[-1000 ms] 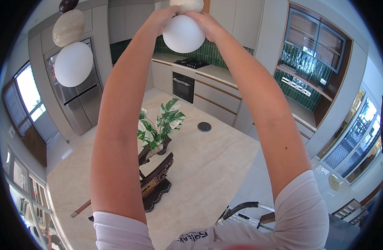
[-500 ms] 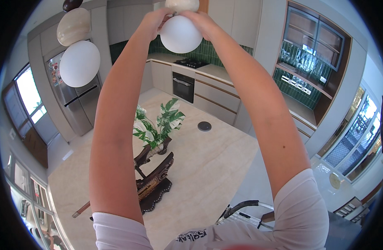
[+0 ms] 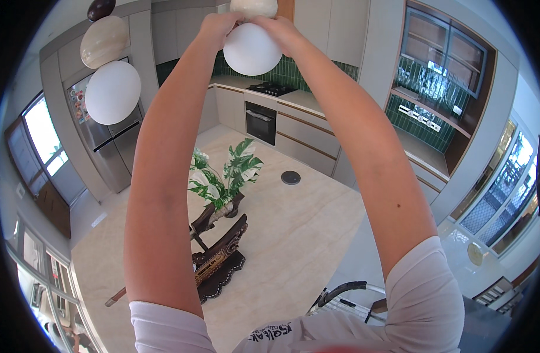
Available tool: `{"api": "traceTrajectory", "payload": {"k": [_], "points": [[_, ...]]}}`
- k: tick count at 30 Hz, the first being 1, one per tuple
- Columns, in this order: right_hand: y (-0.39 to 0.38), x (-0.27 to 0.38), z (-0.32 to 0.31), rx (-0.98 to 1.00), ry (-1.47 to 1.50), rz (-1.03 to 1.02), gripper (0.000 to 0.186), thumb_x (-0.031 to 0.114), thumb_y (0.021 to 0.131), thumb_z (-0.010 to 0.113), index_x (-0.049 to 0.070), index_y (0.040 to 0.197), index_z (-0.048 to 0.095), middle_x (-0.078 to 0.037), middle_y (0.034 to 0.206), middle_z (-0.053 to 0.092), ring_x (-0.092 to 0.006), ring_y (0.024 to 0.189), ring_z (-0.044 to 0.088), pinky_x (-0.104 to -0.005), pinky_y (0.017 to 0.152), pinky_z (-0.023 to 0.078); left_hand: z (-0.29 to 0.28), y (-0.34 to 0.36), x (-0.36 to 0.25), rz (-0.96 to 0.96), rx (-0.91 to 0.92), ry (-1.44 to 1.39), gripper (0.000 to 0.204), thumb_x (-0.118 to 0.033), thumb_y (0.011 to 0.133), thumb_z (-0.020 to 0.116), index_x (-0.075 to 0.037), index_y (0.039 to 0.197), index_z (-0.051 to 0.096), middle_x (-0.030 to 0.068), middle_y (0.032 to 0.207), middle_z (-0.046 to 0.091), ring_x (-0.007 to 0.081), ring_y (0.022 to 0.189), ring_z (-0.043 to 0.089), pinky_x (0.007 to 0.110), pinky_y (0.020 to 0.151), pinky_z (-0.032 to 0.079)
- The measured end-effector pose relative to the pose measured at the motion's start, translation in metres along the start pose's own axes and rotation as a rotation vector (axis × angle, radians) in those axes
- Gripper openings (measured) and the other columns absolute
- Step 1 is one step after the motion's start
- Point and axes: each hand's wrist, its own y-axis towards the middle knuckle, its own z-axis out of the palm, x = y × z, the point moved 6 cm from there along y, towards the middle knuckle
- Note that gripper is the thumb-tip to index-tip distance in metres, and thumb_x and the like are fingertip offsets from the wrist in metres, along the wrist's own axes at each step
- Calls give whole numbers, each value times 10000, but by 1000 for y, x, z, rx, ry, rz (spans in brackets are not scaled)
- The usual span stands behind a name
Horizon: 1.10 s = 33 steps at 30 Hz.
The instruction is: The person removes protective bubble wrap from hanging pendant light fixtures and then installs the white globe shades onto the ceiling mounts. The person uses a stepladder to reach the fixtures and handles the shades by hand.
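Observation:
Both arms are raised to a hanging pendant light at top centre. My left hand (image 3: 220,28) and my right hand (image 3: 282,32) have their fingers closed around the joint between its white globe (image 3: 252,53) and the cream piece above (image 3: 253,6); their fingertips are partly hidden. A second pendant hangs at upper left, with a dark top piece (image 3: 100,9), a beige stone-like piece (image 3: 103,41) and a white globe (image 3: 113,93).
Below is a beige island counter (image 3: 305,229), bearing a leafy plant (image 3: 237,165), a carved dark wooden ornament (image 3: 223,265) and a black disc (image 3: 290,177). A ladder rail (image 3: 346,289) is at lower right. Kitchen cabinets, hob (image 3: 271,89), oven (image 3: 260,123) and fridge (image 3: 117,153) line the back.
My hands and the held globe have shifted slightly left in the picture. The other pendant has moved a little to the right.

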Motion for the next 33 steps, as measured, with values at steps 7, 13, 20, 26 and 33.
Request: {"api": "traceTrajectory", "payload": {"k": [7, 13, 20, 26, 33], "points": [[-1, 0, -4, -19, 29, 7, 510, 311, 689, 663, -89, 994, 577, -183, 907, 624, -254, 775, 637, -356, 678, 513, 2, -1, 2, -58, 3, -90, 262, -256, 801, 588, -29, 930, 617, 74, 893, 619, 182, 818, 588, 319, 732, 469], [2, -2, -6, -39, 25, 26, 520, 320, 677, 677, -92, 980, 584, -190, 911, 623, -258, 777, 638, -359, 680, 513, 5, 7, 3, -32, 1, -128, 235, -208, 796, 599, -6, 913, 613, 75, 867, 619, 169, 760, 595, 309, 681, 495], [3, -2, -7, -85, -15, -4, 543, 333, 668, 686, -93, 989, 584, -193, 917, 624, -267, 789, 639, -357, 688, 513, 4, 17, 8, -43, -97, 15, 223, -172, 781, 615, 23, 888, 613, 90, 836, 612, 170, 747, 588, 297, 674, 496], [1, 3, -9, -24, -98, -17, 522, 341, 720, 638, -71, 1030, 563, -185, 936, 619, -265, 810, 631, -364, 716, 513, 5, 5, 6, -13, 32, -145, 246, -214, 821, 571, -4, 947, 599, 84, 916, 605, 168, 824, 573, 278, 743, 464], [3, 1, -8, -71, -110, -11, 515, 342, 712, 647, -71, 1012, 573, -183, 920, 624, -252, 792, 636, -354, 695, 519, 7, 0, -4, -47, 34, -104, 252, -247, 846, 549, -40, 981, 597, 54, 959, 605, 145, 882, 553, 275, 810, 434]]}}
